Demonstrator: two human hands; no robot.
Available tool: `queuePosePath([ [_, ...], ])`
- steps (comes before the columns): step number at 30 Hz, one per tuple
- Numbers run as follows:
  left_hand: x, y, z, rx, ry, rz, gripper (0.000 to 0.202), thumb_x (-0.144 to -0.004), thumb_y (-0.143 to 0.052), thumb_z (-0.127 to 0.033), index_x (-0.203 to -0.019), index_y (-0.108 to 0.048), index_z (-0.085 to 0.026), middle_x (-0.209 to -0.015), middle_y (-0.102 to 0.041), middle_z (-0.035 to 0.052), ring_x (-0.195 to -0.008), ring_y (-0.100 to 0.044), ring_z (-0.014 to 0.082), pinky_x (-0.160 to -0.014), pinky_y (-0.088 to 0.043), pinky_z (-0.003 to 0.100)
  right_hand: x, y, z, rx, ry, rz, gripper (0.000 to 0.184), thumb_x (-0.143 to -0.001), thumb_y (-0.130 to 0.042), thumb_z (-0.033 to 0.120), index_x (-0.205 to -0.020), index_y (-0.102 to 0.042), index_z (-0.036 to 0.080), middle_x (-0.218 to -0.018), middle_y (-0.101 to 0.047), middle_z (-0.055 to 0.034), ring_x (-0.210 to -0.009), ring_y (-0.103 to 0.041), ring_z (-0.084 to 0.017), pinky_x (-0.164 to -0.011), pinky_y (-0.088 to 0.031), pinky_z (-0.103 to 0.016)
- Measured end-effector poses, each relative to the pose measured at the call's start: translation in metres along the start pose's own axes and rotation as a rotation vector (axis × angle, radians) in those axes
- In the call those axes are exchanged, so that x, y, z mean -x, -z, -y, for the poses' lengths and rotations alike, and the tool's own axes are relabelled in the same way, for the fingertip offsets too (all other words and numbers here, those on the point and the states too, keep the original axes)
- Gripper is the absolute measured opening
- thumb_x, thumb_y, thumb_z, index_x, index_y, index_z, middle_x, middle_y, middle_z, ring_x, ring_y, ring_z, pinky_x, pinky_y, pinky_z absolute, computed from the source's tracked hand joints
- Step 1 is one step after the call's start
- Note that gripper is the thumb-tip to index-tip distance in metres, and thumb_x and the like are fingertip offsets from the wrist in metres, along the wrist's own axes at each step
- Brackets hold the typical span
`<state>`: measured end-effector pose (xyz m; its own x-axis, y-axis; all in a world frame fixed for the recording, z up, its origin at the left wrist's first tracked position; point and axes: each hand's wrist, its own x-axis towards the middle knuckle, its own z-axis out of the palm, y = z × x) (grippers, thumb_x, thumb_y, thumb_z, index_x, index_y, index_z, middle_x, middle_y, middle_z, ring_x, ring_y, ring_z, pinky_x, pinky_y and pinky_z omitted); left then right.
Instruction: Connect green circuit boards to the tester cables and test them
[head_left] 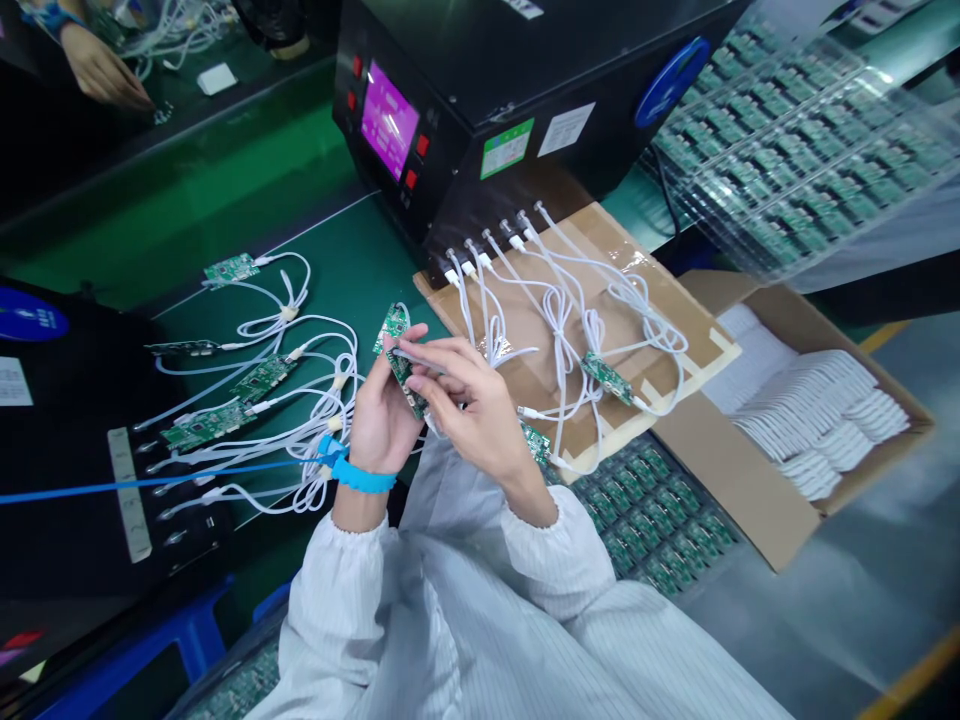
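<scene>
My left hand (384, 412) wears a blue wrist strap (358, 474) and grips a small green circuit board (405, 379) upright above the green mat. My right hand (471, 402) pinches the same board from the right side, fingers closed on its top edge. Another green board (393, 324) with a white cable lies just behind my fingers. Both sleeves are white striped fabric.
A black tester box (480, 100) with a purple screen feeds several white cables (559, 300) over a cardboard sheet (660, 300). Boards on cables lie at left (259, 380). Trays of green boards (652, 510) sit at right, beside a carton of white parts (810, 410). Another person's hand (101, 70) shows top left.
</scene>
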<state>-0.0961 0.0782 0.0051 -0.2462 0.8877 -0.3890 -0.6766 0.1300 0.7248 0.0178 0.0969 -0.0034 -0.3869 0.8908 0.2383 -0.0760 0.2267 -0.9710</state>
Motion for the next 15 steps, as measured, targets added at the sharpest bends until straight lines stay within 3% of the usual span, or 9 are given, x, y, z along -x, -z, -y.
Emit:
queuePosePath([
  [6, -0.001, 0.005, 0.003, -0.073, -0.051, 0.008, 0.033, -0.088, -0.076, -0.052, -0.103, -0.077, -0.023, -0.103, -0.073, 0.0056, -0.103, -0.071, 0.0231, -0.091, -0.061, 0.035, -0.006, -0.006, 0.013, -0.027, -0.054, -0.142, 0.021, -0.104, -0.060, 0.033, -0.113, -0.074, 0.020, -0.111, -0.070, -0.0064, -0.090, -0.070, -0.013, -0.074, -0.062, -0.025],
  [9, -0.001, 0.004, 0.004, -0.080, -0.075, 0.037, 0.038, -0.087, -0.078, -0.055, -0.105, -0.077, -0.023, -0.101, -0.073, 0.0057, -0.105, -0.072, 0.0238, -0.093, -0.061, 0.036, -0.008, -0.010, 0.013, 0.001, 0.002, -0.196, 0.016, -0.104, -0.060, 0.029, -0.105, -0.073, 0.020, -0.107, -0.070, -0.0054, -0.094, -0.071, -0.014, -0.080, -0.063, -0.027],
  [15, 0.000, -0.003, 0.004, -0.101, -0.114, 0.029, 0.034, -0.089, -0.077, -0.051, -0.103, -0.077, -0.021, -0.098, -0.071, 0.0064, -0.101, -0.071, 0.0213, -0.087, -0.059, 0.030, -0.005, -0.017, 0.008, 0.120, 0.042, -0.268, 0.016, -0.106, -0.055, 0.027, -0.108, -0.070, 0.021, -0.109, -0.069, -0.0067, -0.096, -0.071, -0.016, -0.081, -0.064, -0.030],
])
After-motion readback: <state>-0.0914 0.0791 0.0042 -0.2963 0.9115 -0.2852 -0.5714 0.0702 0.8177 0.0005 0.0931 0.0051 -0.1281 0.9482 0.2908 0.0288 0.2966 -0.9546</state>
